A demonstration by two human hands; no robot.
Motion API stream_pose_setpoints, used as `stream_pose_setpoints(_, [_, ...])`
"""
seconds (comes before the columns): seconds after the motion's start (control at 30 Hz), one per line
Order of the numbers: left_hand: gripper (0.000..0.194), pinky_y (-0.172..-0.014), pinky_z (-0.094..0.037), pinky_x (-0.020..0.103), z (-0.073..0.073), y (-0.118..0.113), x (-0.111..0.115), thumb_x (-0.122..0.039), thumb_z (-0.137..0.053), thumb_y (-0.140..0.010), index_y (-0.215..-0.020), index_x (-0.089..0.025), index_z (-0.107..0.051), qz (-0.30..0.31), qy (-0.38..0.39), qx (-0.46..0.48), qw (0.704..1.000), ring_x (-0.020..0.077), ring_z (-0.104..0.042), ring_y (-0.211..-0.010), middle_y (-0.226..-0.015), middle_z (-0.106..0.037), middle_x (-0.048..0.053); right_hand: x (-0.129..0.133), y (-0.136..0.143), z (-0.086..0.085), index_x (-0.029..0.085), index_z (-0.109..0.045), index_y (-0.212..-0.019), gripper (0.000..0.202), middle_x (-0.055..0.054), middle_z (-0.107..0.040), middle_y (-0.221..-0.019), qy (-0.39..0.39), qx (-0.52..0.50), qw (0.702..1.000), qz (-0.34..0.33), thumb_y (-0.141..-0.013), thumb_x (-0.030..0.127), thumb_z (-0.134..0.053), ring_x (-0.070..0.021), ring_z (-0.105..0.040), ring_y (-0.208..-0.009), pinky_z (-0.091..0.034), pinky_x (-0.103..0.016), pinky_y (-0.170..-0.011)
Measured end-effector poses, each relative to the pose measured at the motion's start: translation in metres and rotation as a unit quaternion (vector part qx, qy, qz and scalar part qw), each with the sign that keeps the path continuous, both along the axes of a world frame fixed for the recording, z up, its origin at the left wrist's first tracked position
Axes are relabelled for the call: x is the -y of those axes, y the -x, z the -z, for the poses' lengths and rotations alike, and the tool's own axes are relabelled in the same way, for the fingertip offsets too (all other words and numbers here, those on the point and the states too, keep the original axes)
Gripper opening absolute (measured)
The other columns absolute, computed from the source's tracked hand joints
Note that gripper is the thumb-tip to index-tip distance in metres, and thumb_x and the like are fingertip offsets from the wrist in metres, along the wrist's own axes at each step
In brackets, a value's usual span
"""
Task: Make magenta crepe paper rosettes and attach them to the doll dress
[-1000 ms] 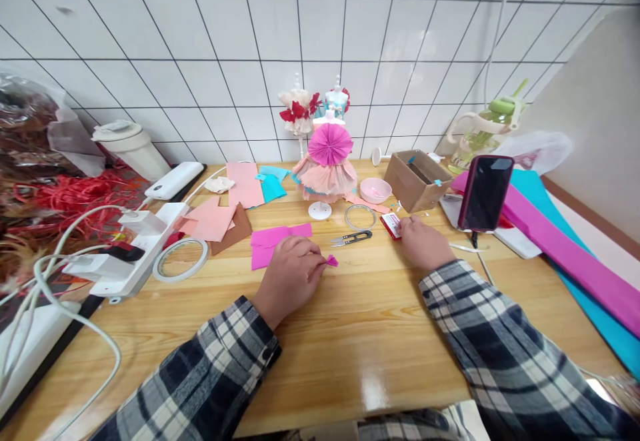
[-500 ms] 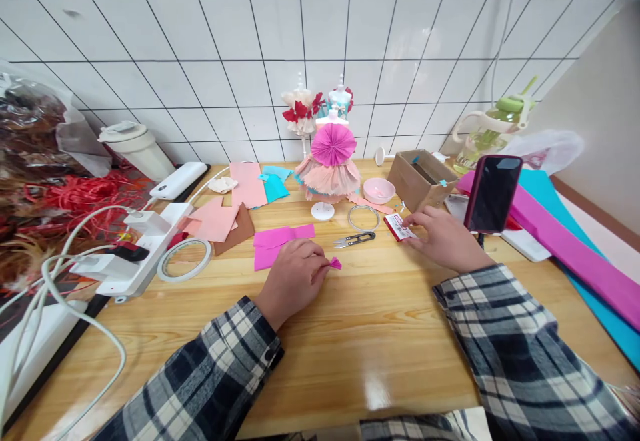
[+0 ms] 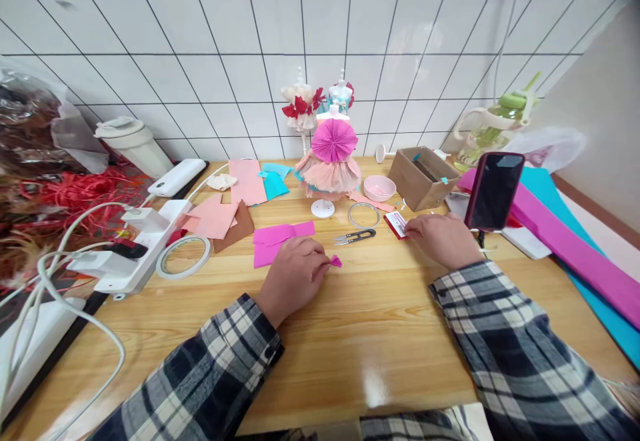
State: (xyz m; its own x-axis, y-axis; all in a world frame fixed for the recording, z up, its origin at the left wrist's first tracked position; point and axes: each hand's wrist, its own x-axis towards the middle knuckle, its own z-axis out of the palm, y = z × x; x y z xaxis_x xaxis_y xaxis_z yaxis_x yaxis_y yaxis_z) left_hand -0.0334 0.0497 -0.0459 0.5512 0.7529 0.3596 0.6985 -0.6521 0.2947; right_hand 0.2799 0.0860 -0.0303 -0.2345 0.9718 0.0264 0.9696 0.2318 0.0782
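My left hand is closed in a pinch on a small gathered piece of magenta crepe paper, just above the table. Beside it, on the far left, lies a sheet of magenta paper. My right hand has its fingers pressed together at the right end of a small red and white packet; its fingertips are partly hidden. Between the hands rest thread snips and a thin ring of tape. Behind them stands a mini dress form in a peach paper skirt with a magenta paper fan on its front.
At left are a tape roll, peach paper and a power strip with cables. A pink bowl and a cardboard box stand behind the packet. A phone stands upright at right, near long paper rolls.
My right hand has drawn slightly right along the packet, its fingers now bunched at the packet's end. My left hand keeps its pinch on the magenta piece. The view has shifted slightly.
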Motion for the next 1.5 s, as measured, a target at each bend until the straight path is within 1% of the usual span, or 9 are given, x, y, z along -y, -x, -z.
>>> stream_pose_setpoints(0.33, [0.019,-0.082,-0.043,0.038,0.001,-0.002,0.001,-0.023,-0.052,-0.087,-0.084,-0.020,-0.070,0.005,0.022,0.016,1.000,0.0199,-0.056,-0.088,-0.090,-0.065,0.005,-0.003,-0.003,0.004,0.020,-0.064,-0.098,0.028,-0.008,-0.070,-0.082,0.009,-0.058,0.994,0.096,-0.089,0.032,-0.041,-0.0213,-0.061,-0.072,-0.031,-0.027,-0.055])
stream_pose_setpoints(0.47, [0.012,-0.079,-0.045,0.036,0.005,-0.004,-0.001,-0.023,-0.059,-0.081,-0.081,-0.020,-0.071,-0.042,0.075,0.091,0.992,0.0192,-0.057,-0.085,-0.088,-0.065,0.005,0.005,0.008,-0.002,0.021,-0.068,-0.091,0.024,-0.006,-0.069,-0.084,-0.140,-0.196,0.967,0.081,-0.085,0.035,-0.050,-0.0202,-0.060,-0.073,-0.037,-0.029,-0.061])
stream_pose_setpoints(0.57, [0.009,-0.077,-0.047,0.034,0.007,-0.006,-0.006,-0.023,-0.062,-0.078,-0.077,-0.018,-0.070,-0.098,0.138,0.166,0.971,0.0188,-0.060,-0.083,-0.085,-0.067,0.005,0.018,0.042,-0.002,0.019,-0.071,-0.086,0.024,-0.007,-0.068,-0.089,-0.201,-0.407,0.890,0.040,-0.081,0.038,-0.056,-0.0186,-0.058,-0.076,-0.040,-0.028,-0.063])
stream_pose_setpoints(0.67, [0.011,-0.079,-0.048,0.033,0.007,-0.007,-0.008,-0.025,-0.062,-0.078,-0.074,-0.018,-0.069,-0.117,0.172,0.231,0.950,0.0185,-0.062,-0.083,-0.084,-0.068,0.005,0.035,0.088,0.007,0.019,-0.071,-0.081,0.025,-0.005,-0.066,-0.075,-0.011,-0.606,0.795,0.026,-0.076,0.042,-0.063,-0.0136,-0.052,-0.060,-0.036,-0.025,-0.051])
stream_pose_setpoints(0.77, [0.013,-0.078,-0.049,0.032,0.005,-0.009,-0.007,-0.028,-0.061,-0.078,-0.073,-0.018,-0.069,-0.119,0.185,0.260,0.940,0.0183,-0.062,-0.082,-0.083,-0.069,0.005,0.050,0.121,0.018,0.018,-0.071,-0.081,0.029,-0.001,-0.063,-0.069,0.173,-0.708,0.683,0.056,-0.071,0.045,-0.068,-0.0070,-0.040,-0.047,-0.027,-0.022,-0.042])
stream_pose_setpoints(0.87, [0.015,-0.076,-0.049,0.032,0.004,-0.011,-0.005,-0.028,-0.061,-0.078,-0.072,-0.018,-0.069,-0.121,0.188,0.265,0.938,0.0184,-0.063,-0.080,-0.082,-0.070,0.005,0.056,0.132,0.023,0.017,-0.070,-0.087,0.035,-0.001,-0.063,-0.072,0.248,-0.773,0.576,0.092,-0.069,0.048,-0.069,-0.0037,-0.036,-0.044,-0.021,-0.019,-0.037])
stream_pose_setpoints(0.93, [0.015,-0.077,-0.049,0.033,0.004,-0.012,-0.004,-0.028,-0.061,-0.078,-0.072,-0.018,-0.069,-0.125,0.183,0.266,0.938,0.0187,-0.063,-0.080,-0.082,-0.070,0.005,0.056,0.133,0.023,0.017,-0.068,-0.087,0.036,-0.001,-0.063,-0.076,0.267,-0.793,0.539,0.096,-0.067,0.047,-0.072,-0.0035,-0.040,-0.045,-0.022,-0.018,-0.036])
stream_pose_setpoints(1.07, [0.012,-0.078,-0.049,0.033,0.004,-0.014,-0.003,-0.027,-0.062,-0.076,-0.071,-0.018,-0.069,-0.123,0.162,0.255,0.945,0.0189,-0.063,-0.082,-0.082,-0.069,0.005,0.054,0.135,0.023,0.017,-0.063,-0.077,0.034,0.004,-0.056,-0.063,0.268,-0.791,0.539,0.112,-0.060,0.041,-0.079,-0.0030,-0.040,-0.042,-0.024,-0.016,-0.035])
stream_pose_setpoints(1.5, [0.010,-0.077,-0.048,0.032,0.001,-0.018,0.006,-0.024,-0.061,-0.078,-0.073,-0.019,-0.068,-0.101,0.079,0.237,0.963,0.0170,-0.060,-0.080,-0.081,-0.066,0.003,0.054,0.141,0.024,0.015,-0.061,-0.076,0.035,0.006,-0.052,-0.056,0.232,-0.783,0.560,0.141,-0.062,0.043,-0.076,-0.0033,-0.041,-0.038,-0.024,-0.017,-0.033])
